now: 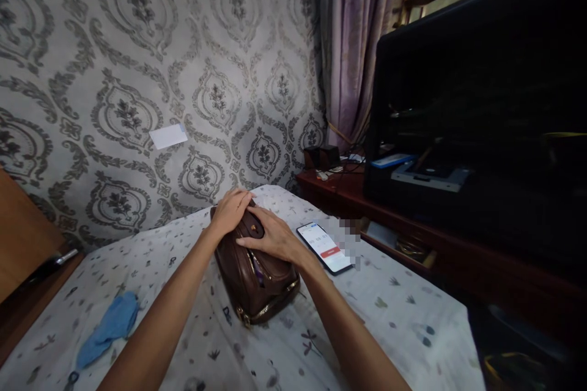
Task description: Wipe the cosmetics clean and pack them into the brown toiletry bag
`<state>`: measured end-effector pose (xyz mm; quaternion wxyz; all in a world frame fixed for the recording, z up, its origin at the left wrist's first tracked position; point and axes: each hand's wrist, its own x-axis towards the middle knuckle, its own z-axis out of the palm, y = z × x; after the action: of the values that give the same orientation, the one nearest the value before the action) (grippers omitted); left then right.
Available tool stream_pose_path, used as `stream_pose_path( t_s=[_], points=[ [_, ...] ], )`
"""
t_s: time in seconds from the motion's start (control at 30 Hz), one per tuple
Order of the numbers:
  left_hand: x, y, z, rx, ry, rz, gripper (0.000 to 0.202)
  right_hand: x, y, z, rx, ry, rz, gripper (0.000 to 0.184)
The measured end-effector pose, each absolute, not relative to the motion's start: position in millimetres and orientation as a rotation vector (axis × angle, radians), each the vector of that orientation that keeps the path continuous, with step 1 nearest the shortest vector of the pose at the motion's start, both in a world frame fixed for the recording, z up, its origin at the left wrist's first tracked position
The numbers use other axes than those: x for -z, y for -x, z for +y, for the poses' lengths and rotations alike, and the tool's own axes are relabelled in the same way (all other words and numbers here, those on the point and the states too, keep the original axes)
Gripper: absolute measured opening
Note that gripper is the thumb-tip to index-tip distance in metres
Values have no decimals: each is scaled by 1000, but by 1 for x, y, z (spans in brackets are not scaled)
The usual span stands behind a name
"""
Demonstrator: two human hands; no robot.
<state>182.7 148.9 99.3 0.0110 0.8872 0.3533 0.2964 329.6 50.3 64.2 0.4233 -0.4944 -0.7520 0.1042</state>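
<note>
A dark brown leather bag (259, 284) with gold zips lies on a bed covered by a white patterned sheet (394, 311). My left hand (230, 209) rests curled over the far end of the bag. My right hand (273, 237) lies on the bag's top, fingers stretched toward the left and pressing on it. A smartphone (324, 247) with a lit screen lies on the sheet just right of the bag.
A blue cloth (110, 327) lies on the sheet at the near left. A dark wooden cabinet (413, 220) with a large black television (481, 85) stands at the right. Patterned wallpaper and a purple curtain (358, 36) are behind. A wooden board (22, 238) stands at the left.
</note>
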Motion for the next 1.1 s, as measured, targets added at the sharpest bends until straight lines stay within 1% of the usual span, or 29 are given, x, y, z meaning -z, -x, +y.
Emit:
stream_pose_path(
  t_s=[0.07, 0.13, 0.23, 0.3, 0.43, 0.5, 0.57, 0.67, 0.9, 0.97, 1.1],
  points=[
    [-97, -184, 151, -914, -2745, 1095, 47, -67, -328, 48, -266, 1237, -1885, 82],
    [-97, -186, 153, -923, -2712, 1100, 48, -71, -324, 42, -253, 1274, -1889, 78],
    [-102, -186, 154, -970, -2656, 1085, 49, -77, -314, 32, -164, 1448, -1849, 62],
    [-106, -183, 149, -1032, -2613, 1060, 51, -79, -308, 27, -94, 1564, -1814, 55],
    [-96, -166, 115, -1272, -2491, 1032, 55, -81, -302, 24, -44, 1619, -1812, 56],
    [-78, -158, 90, -1456, -2349, 955, 48, -80, -302, 25, -40, 1612, -1808, 55],
    [-59, -153, 68, -1468, -2311, 968, 43, -78, -303, 27, -41, 1603, -1801, 54],
    [-40, -156, 52, -1455, -2261, 998, 43, -76, -303, 29, -63, 1599, -1768, 53],
    [-41, -160, 60, -1512, -2294, 1036, 39, -80, -304, 22, -104, 1600, -1777, 35],
    [-40, -159, 60, -1528, -2306, 1037, 38, -79, -302, 16, -86, 1626, -1811, 40],
    [-36, -156, 60, -1570, -2308, 977, 41, -68, -294, 5, -12, 1686, -1815, 59]
  ],
)
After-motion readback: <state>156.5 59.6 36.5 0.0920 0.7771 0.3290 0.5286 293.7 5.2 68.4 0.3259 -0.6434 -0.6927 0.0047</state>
